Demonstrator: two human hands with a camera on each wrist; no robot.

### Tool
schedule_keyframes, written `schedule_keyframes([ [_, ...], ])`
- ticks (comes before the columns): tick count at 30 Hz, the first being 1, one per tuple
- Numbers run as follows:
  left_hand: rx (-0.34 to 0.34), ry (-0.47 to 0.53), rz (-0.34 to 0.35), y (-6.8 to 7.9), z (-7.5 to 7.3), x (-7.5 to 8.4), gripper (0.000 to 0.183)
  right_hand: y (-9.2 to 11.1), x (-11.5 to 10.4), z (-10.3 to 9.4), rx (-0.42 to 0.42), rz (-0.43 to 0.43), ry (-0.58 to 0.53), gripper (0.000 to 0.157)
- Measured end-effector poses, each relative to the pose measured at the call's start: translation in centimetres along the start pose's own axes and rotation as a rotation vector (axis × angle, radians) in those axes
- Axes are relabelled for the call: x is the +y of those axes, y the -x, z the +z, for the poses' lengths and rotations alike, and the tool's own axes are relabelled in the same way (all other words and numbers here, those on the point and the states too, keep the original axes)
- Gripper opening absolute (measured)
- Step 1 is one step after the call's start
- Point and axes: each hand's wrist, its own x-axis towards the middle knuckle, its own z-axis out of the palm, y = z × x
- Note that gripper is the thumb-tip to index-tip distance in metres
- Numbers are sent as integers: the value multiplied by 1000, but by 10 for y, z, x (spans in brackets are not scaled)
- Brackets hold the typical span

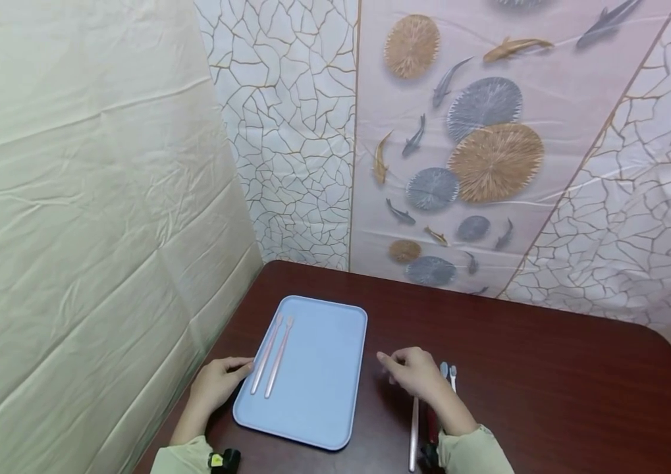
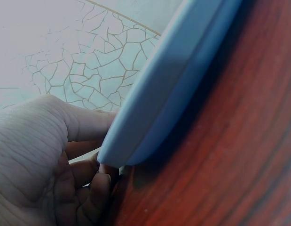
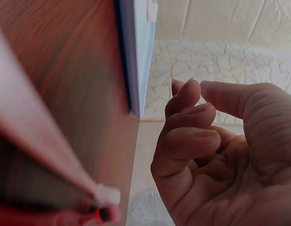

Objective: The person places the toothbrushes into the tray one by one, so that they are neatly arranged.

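Note:
My left hand (image 1: 216,388) holds the left edge of a light blue tray (image 1: 326,368). In the left wrist view the thumb lies on the tray's rim (image 2: 150,89), with the other fingers curled at its underside. Two pink toothbrushes (image 1: 267,355) lie side by side along the tray's left part, heads pointing away. Right of the tray, my right hand (image 1: 418,374) hovers over the table with nothing in it. Its fingers curl loosely, thumb near the index fingertip in the right wrist view. Below it lies another pink toothbrush (image 1: 414,434), partly hidden by the hand.
Beside that brush lies a red handle (image 1: 432,424), and two brush heads, one bluish (image 1: 444,369) and one white (image 1: 453,376), show past the right forearm. The dark red table (image 1: 548,388) meets patterned cloth (image 1: 299,131) at the back and a cream cloth wall at left.

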Motion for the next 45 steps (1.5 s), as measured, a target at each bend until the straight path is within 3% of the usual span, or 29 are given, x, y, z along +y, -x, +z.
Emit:
schedule_keyframes([
  [10,3,3,8,0,1,0,34,20,25,-22,48,50,26,44],
  [17,9,8,8,0,-1,0,34,34,41,-30,20,27,93,42],
  [24,15,6,7,1,-1,1,35,42,47,-28,-17,14,67,41],
  [38,12,0,4,1,1,0,35,45,48,-19,16,-33,186,38],
  [45,14,-6,1,1,0,1,34,45,45,-11,2,-29,183,44],
])
